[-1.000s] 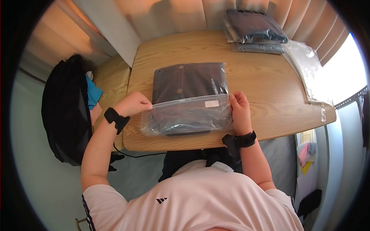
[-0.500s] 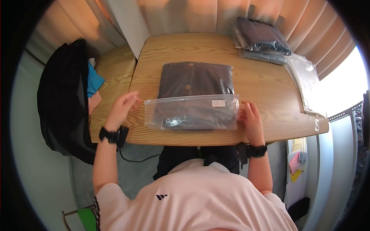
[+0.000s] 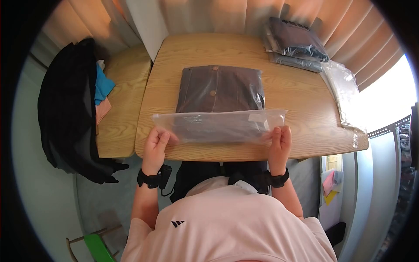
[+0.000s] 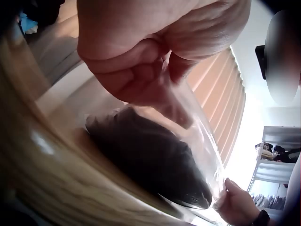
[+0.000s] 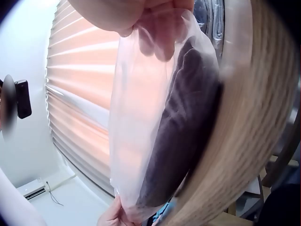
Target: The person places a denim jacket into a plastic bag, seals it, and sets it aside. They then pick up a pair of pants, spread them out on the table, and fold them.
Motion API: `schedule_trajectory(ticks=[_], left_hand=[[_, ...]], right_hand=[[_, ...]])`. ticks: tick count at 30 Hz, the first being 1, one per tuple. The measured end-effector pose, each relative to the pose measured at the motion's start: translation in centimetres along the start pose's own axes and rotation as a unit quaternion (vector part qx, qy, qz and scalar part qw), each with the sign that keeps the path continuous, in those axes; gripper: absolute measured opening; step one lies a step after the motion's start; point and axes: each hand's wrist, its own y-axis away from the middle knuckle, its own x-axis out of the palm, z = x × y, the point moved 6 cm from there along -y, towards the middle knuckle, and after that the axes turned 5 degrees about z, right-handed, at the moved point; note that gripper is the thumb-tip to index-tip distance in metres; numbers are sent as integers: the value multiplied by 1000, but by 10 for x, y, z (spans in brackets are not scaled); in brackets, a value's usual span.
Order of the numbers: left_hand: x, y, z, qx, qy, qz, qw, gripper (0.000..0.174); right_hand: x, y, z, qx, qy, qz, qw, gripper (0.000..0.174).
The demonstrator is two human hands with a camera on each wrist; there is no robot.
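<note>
A folded dark garment point(image 3: 220, 89) with buttons lies inside a clear zip bag point(image 3: 218, 124) on the table. The bag's zip end is lifted toward the person, pulled wide between both hands. At its left corner, my left hand point(image 3: 156, 146) pinches the plastic between thumb and fingers. My right hand point(image 3: 279, 146) grips the opposite corner the same way. In the left wrist view, the fingers of the left hand point(image 4: 141, 61) show through the film above the dark garment point(image 4: 150, 155). The right wrist view shows the right hand's fingers point(image 5: 157, 42) behind the milky plastic.
Bagged folded garments point(image 3: 297, 41) are stacked at the table's back right, beside loose clear bags point(image 3: 342, 91). Black cloth point(image 3: 65, 113) hangs over the left side, next to blue cloth point(image 3: 104, 85) and a pink piece point(image 3: 103, 109). Pleated curtains point(image 3: 209, 17) stand behind the table point(image 3: 305, 126).
Both hands loosened from the bag's sides, then took hold of its near corners. The zip end has been raised and stretched wider. The left hand has come inward to the bag.
</note>
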Motion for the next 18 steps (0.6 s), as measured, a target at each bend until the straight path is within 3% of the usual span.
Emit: schedule_trajectory(ticks=[1,3,5,7,9,11,17,18], left_hand=[[4,1,-4,4,2,2,1000,14],[15,4,0,-90,19,34,995,16],[22,5,-4,-81,-24,37,996,18],[31,6,-5,-106,-21,61,992,18],[32,4,0,-114,-30,39,992,20],[27,9,21,-188,-5,-1,982,24],[30,9,23,-257,9,-9,966,29],[29,9,23,-260,9,-11,965,29]], right_hand=[[-3,1,7,-4,2,-2,1000,16],[-14,1,16,24,54,-41,997,24],[-25,2,18,2,71,-55,996,25],[-31,5,13,81,19,-77,994,26],[-34,4,-2,91,28,-77,992,27],[-34,2,-24,153,75,-27,985,30],[-31,1,-12,229,87,-2,970,22],[-34,1,12,64,186,-104,975,18]])
